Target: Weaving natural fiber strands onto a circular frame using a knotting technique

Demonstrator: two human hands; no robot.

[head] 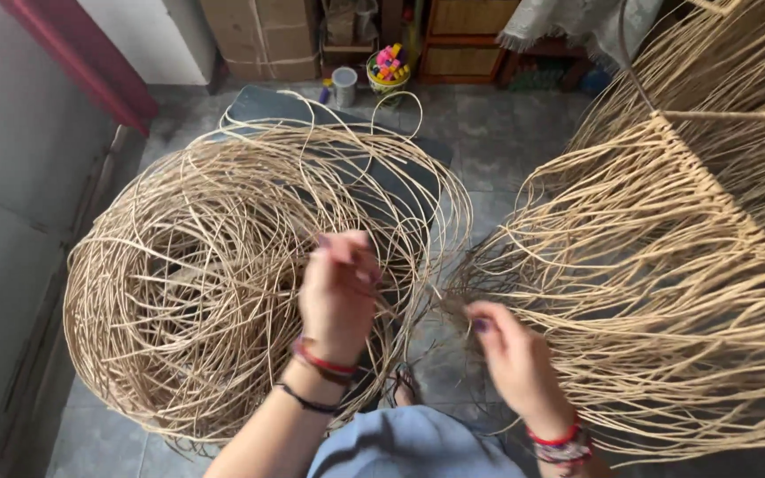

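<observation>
A big loose coil of pale rattan strands lies on the floor at the left. At the right, many long rattan strands hang from a woven frame edge. My left hand is raised over the coil's right side, fingers curled on a thin strand. My right hand is lower, near the loose ends of the hanging strands, fingers pinched on strand ends. Both wrists wear red and dark bracelets.
The grey tiled floor runs to the back, with a dark mat under the coil. Cardboard boxes, a white cup, a tub of coloured items and wooden drawers stand at the far wall. A grey wall stands left.
</observation>
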